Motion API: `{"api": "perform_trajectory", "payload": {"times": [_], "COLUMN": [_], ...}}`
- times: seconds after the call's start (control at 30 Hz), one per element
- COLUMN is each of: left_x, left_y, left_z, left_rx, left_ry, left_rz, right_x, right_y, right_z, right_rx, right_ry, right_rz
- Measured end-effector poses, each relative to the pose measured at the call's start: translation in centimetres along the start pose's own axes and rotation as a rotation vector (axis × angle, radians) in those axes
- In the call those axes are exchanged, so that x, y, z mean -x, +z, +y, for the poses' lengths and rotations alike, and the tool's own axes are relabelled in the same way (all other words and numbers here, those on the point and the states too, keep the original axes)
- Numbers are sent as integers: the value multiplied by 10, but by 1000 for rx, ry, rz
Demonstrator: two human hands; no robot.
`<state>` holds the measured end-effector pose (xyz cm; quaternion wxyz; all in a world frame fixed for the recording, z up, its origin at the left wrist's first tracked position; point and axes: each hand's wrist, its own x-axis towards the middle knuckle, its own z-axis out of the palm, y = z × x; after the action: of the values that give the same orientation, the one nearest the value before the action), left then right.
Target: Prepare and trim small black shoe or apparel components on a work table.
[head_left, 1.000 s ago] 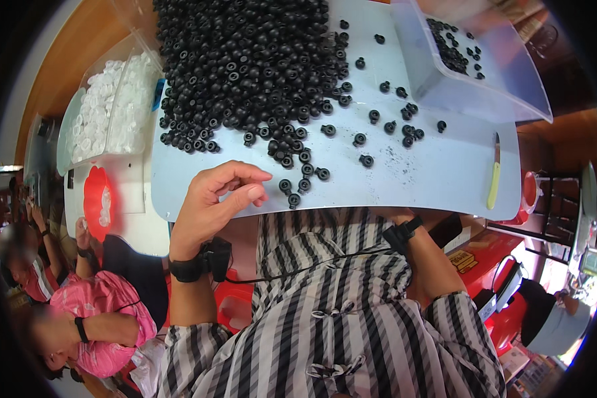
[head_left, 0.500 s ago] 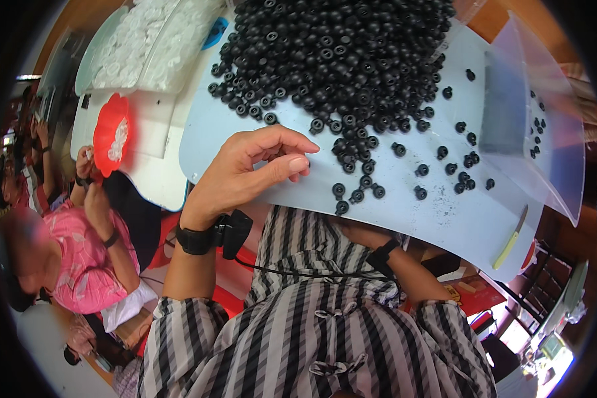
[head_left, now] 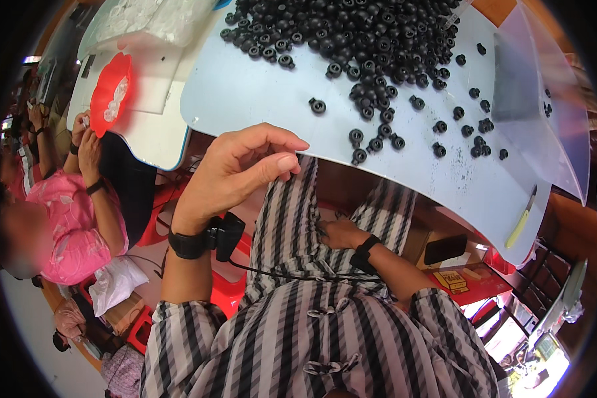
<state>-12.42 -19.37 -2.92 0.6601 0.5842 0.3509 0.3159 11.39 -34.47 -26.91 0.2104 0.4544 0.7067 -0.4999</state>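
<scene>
My left hand is raised in front of the table's near edge, with thumb and index finger apart and the other fingers curled. Nothing shows in it. Beyond it, a lone small black round part with a ringed hole lies on the pale blue tabletop. A big heap of the same black parts covers the far middle of the table, and several are scattered to the right. Low at my lap, my right hand rests against the striped trousers; its fingertips are partly hidden.
A green-handled knife lies at the table's right end, near a clear plastic bin. To the left, a person in pink handles small pieces at a red bowl. A red box stands below the table at right.
The view has shifted, so the table sits higher in the picture. My left hand has drawn back off the tabletop. My right hand has come out from beneath the table edge.
</scene>
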Motion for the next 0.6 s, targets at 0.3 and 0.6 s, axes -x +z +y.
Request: {"api": "perform_trajectory", "payload": {"times": [0.3, 0.6], "left_x": [53, 95], "left_y": [-1, -3], "left_z": [-13, -61], "left_rx": [-104, -99], "left_ry": [21, 13], "left_rz": [51, 160], "right_x": [0, -27], "right_y": [28, 61], "right_z": [-4, 6], "right_rx": [34, 66], "right_ry": [-2, -33], "right_rz": [9, 26]}}
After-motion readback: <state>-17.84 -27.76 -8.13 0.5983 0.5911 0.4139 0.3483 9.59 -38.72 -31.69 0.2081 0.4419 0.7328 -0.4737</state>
